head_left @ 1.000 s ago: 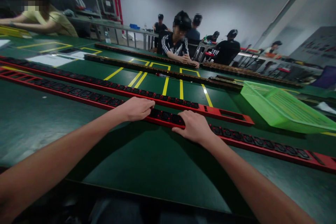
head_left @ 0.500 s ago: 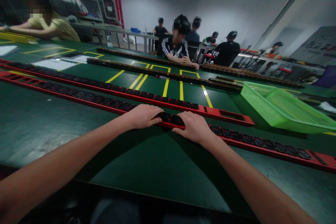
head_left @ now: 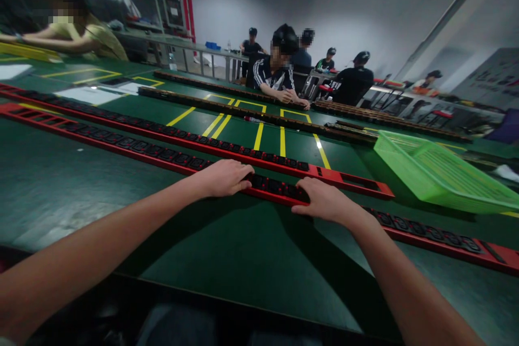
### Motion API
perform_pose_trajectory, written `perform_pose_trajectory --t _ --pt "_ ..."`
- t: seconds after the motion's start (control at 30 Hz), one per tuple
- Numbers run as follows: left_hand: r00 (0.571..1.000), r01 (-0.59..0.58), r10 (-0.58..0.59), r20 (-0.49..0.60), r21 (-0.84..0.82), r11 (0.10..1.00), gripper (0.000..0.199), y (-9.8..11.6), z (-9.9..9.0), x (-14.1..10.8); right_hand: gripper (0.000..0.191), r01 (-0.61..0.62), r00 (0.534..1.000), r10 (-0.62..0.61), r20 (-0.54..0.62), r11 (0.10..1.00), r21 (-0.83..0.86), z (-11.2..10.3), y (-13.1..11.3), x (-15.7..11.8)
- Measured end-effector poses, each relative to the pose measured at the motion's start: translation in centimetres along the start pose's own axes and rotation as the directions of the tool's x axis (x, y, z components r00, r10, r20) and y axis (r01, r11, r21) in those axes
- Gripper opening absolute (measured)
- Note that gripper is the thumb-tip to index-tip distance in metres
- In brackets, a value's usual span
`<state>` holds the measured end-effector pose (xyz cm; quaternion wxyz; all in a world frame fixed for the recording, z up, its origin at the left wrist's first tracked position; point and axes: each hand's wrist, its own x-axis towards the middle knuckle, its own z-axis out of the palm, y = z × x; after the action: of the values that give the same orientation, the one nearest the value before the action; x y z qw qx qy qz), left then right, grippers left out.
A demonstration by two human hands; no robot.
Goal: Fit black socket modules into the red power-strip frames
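Head view: clamped over near red strip (head_left: 271, 189) with left hand (head_left: 229, 177) and, spaced a little apart, right hand (head_left: 326, 198). Lying lengthwise across green table (head_left: 227, 259), set with black pieces (head_left: 278, 186), just short of second red strip (head_left: 338, 175) and near green basket (head_left: 421, 186).
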<state>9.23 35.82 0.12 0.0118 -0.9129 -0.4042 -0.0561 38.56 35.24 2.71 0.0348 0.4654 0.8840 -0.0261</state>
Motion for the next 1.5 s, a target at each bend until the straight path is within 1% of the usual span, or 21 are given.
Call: perform_pose_trajectory --t 0.07,0.13,0.23,0.33,0.4,0.5,0.53,0.6,0.73,0.83,0.93,1.03,1.17,1.23,1.3,1.37,1.5 --pt "1.0 -0.006 0.006 -0.01 -0.005 1.0 0.035 0.1 0.0 0.0 0.038 0.023 1.0 -0.023 -0.018 1.0 0.003 0.0 0.5 -0.2" --pt "1.0 -0.01 0.01 -0.025 -0.002 1.0 0.039 0.4 0.0 0.0 0.037 0.038 0.998 -0.039 -0.055 0.999 -0.018 0.2 0.3 -0.1" --pt "0.998 -0.026 0.026 -0.049 0.017 1.0 0.044 1.1 0.2 0.1 0.038 0.059 0.989 -0.064 -0.132 0.997 -0.04 0.9 -0.9 0.4" --pt "0.998 -0.026 0.028 -0.051 0.046 0.999 0.048 1.5 0.4 0.3 0.038 0.084 0.971 -0.092 -0.222 0.995 -0.046 1.7 -2.4 0.9" --pt "0.999 -0.02 0.023 -0.044 0.062 0.998 0.051 1.5 0.6 0.4 0.039 0.09 0.965 -0.1 -0.241 0.995 -0.054 2.0 -3.0 1.1" --pt "0.999 -0.018 0.02 -0.031 0.078 0.997 0.052 1.1 0.6 0.7 0.044 0.099 0.969 -0.109 -0.221 0.994 -0.055 2.0 -2.6 0.9" --pt "0.999 -0.021 0.023 -0.023 0.083 0.996 0.052 0.9 0.5 0.8 0.046 0.103 0.972 -0.111 -0.206 0.993 -0.05 1.9 -2.2 0.8" --pt "0.999 -0.033 0.033 0.002 0.092 0.995 0.053 0.6 0.2 0.9 0.047 0.071 0.981 -0.076 -0.176 0.997 -0.033 1.5 -1.1 0.5" --pt "0.997 -0.039 0.034 0.068 0.087 0.995 0.053 -0.3 -0.7 0.5 0.042 0.011 0.996 -0.012 -0.093 1.0 -0.007 0.8 0.5 0.2" --pt "0.996 -0.017 0.012 0.085 0.057 0.998 0.051 -1.1 -1.0 -0.2 0.038 0.021 0.998 -0.021 -0.06 1.0 -0.011 0.7 0.7 0.2" --pt "0.997 -0.008 0.005 0.072 0.05 0.999 0.053 -1.8 -1.0 -0.5 0.036 0.068 0.992 -0.071 -0.1 0.997 -0.036 1.0 0.5 0.4" --pt "0.996 -0.013 0.006 0.085 0.074 0.997 0.056 -2.2 -1.1 -0.6 0.037 0.101 0.981 -0.111 -0.158 0.992 -0.07 1.5 -0.1 0.7" --pt "0.998 0.019 -0.025 0.062 0.092 0.996 0.055 -2.5 -2.0 -0.8 0.037 0.107 0.95 -0.145 -0.278 0.984 -0.146 2.2 -0.8 1.0" --pt "0.997 0.03 -0.036 0.062 0.092 0.995 0.054 -2.5 -2.4 -0.8 0.039 0.097 0.939 -0.141 -0.313 0.983 -0.153 2.5 -0.9 1.1" --pt "0.995 0.04 -0.047 0.092 0.073 0.996 0.052 -2.6 -2.6 -0.9 0.04 0.092 0.944 -0.128 -0.304 0.987 -0.128 2.7 -0.7 1.3" --pt "0.991 0.044 -0.049 0.123 0.043 0.998 0.05 -2.6 -2.6 -0.9 0.04 0.092 0.956 -0.115 -0.27 0.991 -0.096 2.6 -0.6 1.5" --pt "0.987 0.067 -0.065 0.148 -0.008 0.998 0.049 -3.0 -2.5 -0.9 0.041 0.067 0.976 -0.078 -0.202 0.996 -0.062 2.1 -0.5 1.9"
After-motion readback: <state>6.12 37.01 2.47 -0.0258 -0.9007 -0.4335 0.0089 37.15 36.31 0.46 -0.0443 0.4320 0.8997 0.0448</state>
